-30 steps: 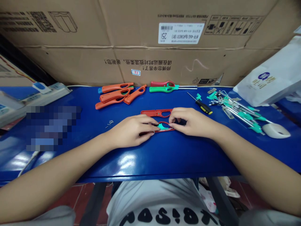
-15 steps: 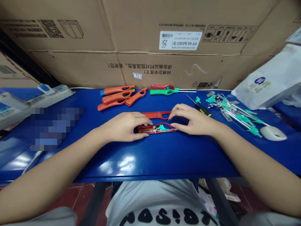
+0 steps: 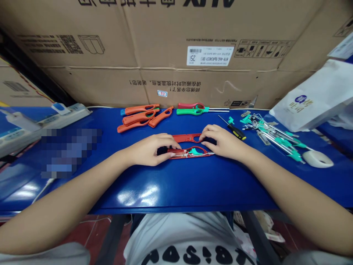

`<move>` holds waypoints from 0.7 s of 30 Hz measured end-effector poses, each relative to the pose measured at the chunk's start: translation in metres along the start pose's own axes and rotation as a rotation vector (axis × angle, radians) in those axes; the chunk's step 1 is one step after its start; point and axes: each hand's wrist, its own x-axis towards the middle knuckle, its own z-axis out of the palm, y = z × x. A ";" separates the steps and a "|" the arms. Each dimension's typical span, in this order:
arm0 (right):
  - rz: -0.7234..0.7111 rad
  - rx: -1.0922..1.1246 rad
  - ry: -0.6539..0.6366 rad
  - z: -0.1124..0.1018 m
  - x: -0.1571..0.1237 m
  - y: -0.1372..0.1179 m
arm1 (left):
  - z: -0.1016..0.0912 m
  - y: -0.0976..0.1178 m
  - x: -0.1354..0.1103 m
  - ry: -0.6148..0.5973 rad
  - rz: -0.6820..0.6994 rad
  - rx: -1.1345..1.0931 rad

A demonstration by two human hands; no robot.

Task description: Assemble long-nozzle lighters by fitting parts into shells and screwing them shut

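Note:
A red lighter casing half lies open side up, with a clear fuel tank, a green trigger and a metal rod end inside. My left hand grips its left end between thumb and fingers; the palm hides that end. Just behind it lies a matching red cover half, its finger loop toward the right. My right hand has its fingertips and thumb curled at the cover half's right end. The right thumb is apart from the rod end.
Orange lighter casings lie at the back left. Red and green lighters with metal tubes rest by the cardboard box. A screwdriver, several rods with green parts, a white paper bag and a power strip are around.
My right thumb has moved back from the lower casing's rod end toward the cover half. My left hand keeps its grip. The view has tilted up slightly.

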 end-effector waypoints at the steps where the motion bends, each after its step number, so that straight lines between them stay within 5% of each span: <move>1: 0.009 0.002 -0.001 -0.001 0.000 -0.001 | 0.001 0.000 0.000 0.006 -0.003 -0.001; 6: 0.026 0.095 0.105 -0.004 0.002 -0.009 | 0.002 -0.001 0.001 0.212 -0.006 0.177; 9: 0.153 0.304 0.229 -0.002 0.004 -0.018 | 0.000 -0.003 0.001 0.332 0.038 0.361; 15: 0.498 0.937 0.117 0.006 0.006 -0.038 | -0.002 0.004 0.000 0.271 0.107 0.415; 18: 0.545 1.014 0.080 0.005 0.006 -0.042 | -0.004 0.010 0.000 0.209 0.093 0.422; 21: 0.439 0.859 0.049 0.001 0.003 -0.041 | -0.004 0.015 0.000 0.156 0.040 0.349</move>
